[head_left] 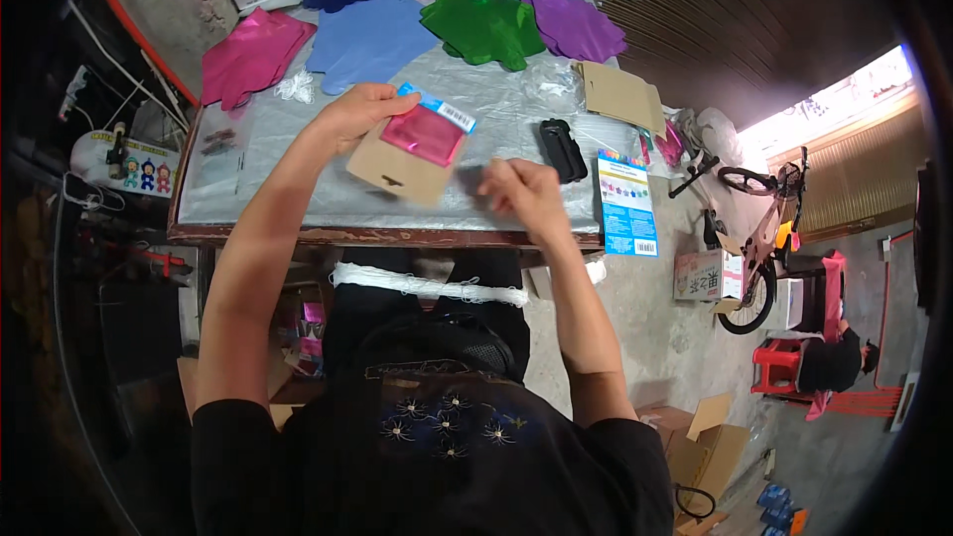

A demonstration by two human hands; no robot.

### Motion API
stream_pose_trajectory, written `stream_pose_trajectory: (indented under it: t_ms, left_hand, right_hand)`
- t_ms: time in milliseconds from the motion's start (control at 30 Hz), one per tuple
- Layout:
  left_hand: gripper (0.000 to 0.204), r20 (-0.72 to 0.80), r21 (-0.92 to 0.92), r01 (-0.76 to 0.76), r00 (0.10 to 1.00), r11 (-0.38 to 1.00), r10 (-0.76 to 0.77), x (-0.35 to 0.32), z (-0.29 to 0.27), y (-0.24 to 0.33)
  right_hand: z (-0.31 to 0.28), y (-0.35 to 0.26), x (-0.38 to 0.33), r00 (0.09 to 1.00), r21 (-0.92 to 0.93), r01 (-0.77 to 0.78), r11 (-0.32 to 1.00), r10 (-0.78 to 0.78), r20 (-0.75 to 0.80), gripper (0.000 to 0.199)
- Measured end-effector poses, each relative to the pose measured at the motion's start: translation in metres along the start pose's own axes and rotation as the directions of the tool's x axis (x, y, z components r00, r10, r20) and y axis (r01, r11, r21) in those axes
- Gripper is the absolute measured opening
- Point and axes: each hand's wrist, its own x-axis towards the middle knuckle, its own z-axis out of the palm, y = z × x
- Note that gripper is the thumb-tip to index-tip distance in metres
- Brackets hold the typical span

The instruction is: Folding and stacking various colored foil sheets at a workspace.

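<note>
Over the table's near half, my left hand point(359, 117) grips the top edge of a brown cardboard header card point(402, 171). The card has a blue strip with a barcode, a hang hole, and a folded shiny pink foil piece point(425, 137) against it. My right hand point(526, 197) is just right of the card, apart from it, its fingers curled together. Whether those fingers hold anything small is hidden. Beyond my right hand lies a black oblong object point(563, 150). A bundle of white string point(427, 285) stretches across my lap.
Foil stacks in pink point(258, 55), light blue point(372, 40), green point(483, 28) and purple point(576, 26) line the table's far side. Brown cards point(621, 97) and a blue printed card point(627, 203) are at the right. A bicycle point(759, 238) and a seated person point(834, 362) are farther right.
</note>
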Motion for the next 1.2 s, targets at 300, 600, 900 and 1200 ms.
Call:
stream_pose_trajectory:
  t_ms: [300, 600, 900, 1200]
  left_hand:
    - [0.030, -0.172, -0.437, 0.043, 0.976, 0.898, -0.131, -0.033, 0.039, 0.003]
    - [0.029, -0.178, -0.567, 0.025, 0.972, 0.823, -0.152, -0.042, 0.049, 0.002]
    - [0.022, -0.261, -0.608, -0.250, 0.959, 0.753, 0.108, -0.080, 0.066, -0.010]
    - [0.026, -0.231, -0.502, -0.212, 0.967, 0.839, 0.106, -0.088, 0.079, -0.017]
  right_hand:
    - [0.030, -0.012, 0.032, 0.976, 0.518, -0.210, 0.829, 0.145, 0.163, 0.026]
    - [0.030, -0.033, 0.047, 0.962, 0.547, -0.274, 0.791, 0.212, 0.174, 0.022]
    - [0.024, -0.032, -0.004, 0.992, 0.228, -0.018, 0.973, -0.011, 0.126, 0.017]
    - [0.017, -0.045, -0.005, 0.999, 0.171, 0.044, 0.984, -0.041, -0.025, 0.018]
